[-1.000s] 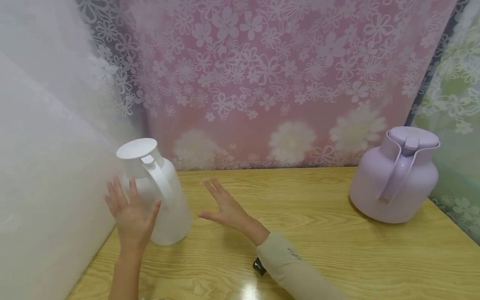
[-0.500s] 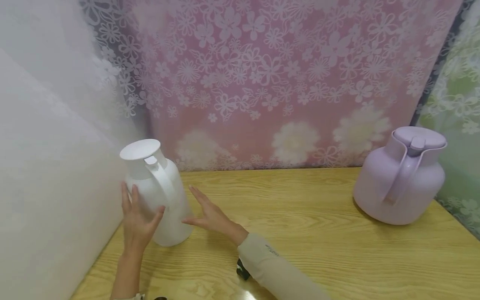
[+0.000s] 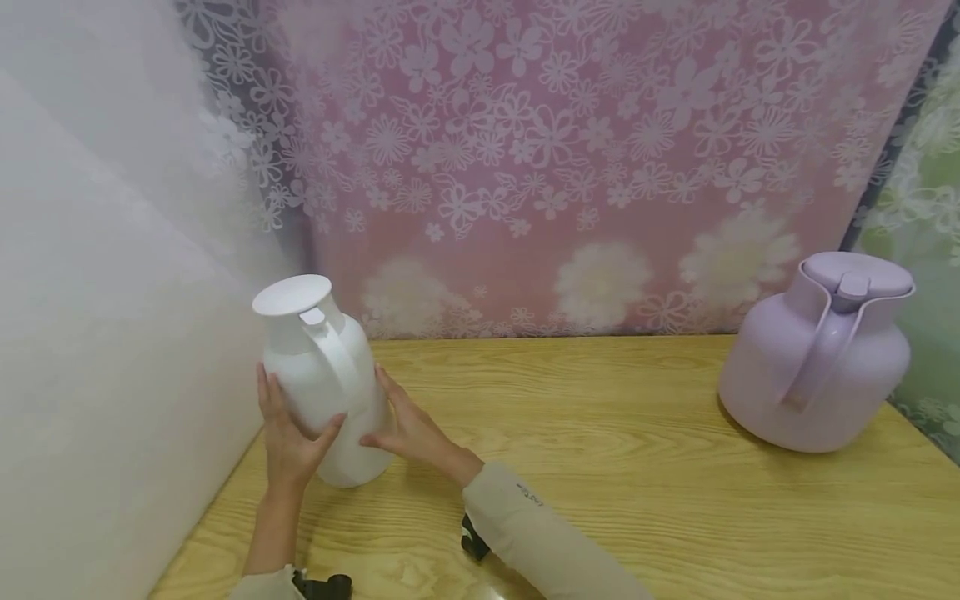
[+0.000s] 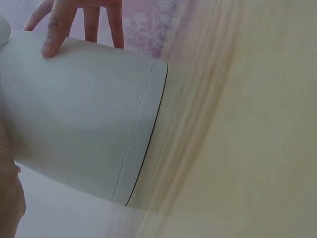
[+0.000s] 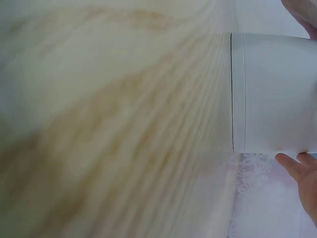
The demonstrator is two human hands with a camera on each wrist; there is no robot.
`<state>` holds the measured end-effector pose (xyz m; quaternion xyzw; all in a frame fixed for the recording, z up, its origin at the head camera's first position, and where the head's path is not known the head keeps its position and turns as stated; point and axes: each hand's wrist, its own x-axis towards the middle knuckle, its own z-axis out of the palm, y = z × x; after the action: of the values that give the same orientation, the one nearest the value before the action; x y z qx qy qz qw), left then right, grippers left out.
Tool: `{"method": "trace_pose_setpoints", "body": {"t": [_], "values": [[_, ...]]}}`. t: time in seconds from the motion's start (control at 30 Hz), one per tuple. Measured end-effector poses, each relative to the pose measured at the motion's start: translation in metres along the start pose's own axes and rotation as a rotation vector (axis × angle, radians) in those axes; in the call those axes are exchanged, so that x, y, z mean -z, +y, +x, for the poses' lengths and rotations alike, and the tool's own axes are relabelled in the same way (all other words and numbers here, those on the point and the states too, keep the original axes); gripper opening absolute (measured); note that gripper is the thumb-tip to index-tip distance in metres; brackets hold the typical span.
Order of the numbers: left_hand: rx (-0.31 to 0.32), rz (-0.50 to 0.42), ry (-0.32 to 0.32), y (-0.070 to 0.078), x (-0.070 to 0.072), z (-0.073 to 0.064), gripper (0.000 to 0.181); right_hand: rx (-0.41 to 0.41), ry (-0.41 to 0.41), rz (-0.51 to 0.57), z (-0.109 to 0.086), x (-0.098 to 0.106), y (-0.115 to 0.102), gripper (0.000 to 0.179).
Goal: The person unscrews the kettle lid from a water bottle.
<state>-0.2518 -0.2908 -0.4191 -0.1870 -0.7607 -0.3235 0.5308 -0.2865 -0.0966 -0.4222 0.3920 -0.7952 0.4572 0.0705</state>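
A white vacuum jug [image 3: 318, 383] with a flat lid and a handle stands upright at the left of the wooden table, its handle facing me. My left hand [image 3: 291, 446] holds the jug's left side, thumb across the front and fingers round the far side. From the right, my right hand [image 3: 415, 429] holds the body, its thumb near the front. The left wrist view shows the jug's lower body [image 4: 79, 114] and base seam close to the wood, with right-hand fingers [image 4: 54, 34] against it. In the right wrist view, right-hand fingertips [image 5: 287, 162] touch the jug's side.
A lilac vacuum jug [image 3: 817, 375] stands at the right of the table [image 3: 585, 433]. A white wall [image 3: 135, 275] runs close along the left side. Behind the table hangs a pink flowered curtain [image 3: 525, 167]. Black wrist devices [image 3: 474, 537] show at the sleeves.
Both hands have closed in on the white jug from either side and now hold its body. The view has shifted slightly left; the lilac jug stays where it stood.
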Motion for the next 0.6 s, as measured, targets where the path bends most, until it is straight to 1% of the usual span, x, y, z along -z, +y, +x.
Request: {"method": "trace_pose_setpoints", "body": {"t": [0.1,0.2,0.3,0.37,0.47,0.53,0.6], "values": [[0.017,-0.033,0.027,-0.002,-0.006,-0.001,0.1,0.054,0.012,0.0,0.001,-0.001,0.004,0.102],[0.006,-0.051,0.059,-0.005,-0.007,0.0,0.1,0.092,0.031,0.014,0.004,-0.003,0.003,0.102],[-0.011,-0.067,0.093,-0.003,-0.007,0.001,0.1,0.098,0.054,0.024,0.003,-0.005,0.002,0.102],[-0.022,-0.076,0.118,0.003,-0.007,0.003,0.098,0.091,0.064,0.027,0.002,-0.006,0.001,0.101],[-0.036,-0.102,0.146,0.018,-0.005,0.008,0.095,0.081,0.069,0.027,0.0,-0.007,0.0,0.1],[-0.043,-0.118,0.156,0.027,-0.004,0.012,0.093,0.076,0.076,0.031,-0.001,-0.006,-0.001,0.099],[-0.044,-0.131,0.161,0.033,-0.004,0.014,0.092,0.07,0.078,0.038,-0.001,-0.005,-0.001,0.099]]}}
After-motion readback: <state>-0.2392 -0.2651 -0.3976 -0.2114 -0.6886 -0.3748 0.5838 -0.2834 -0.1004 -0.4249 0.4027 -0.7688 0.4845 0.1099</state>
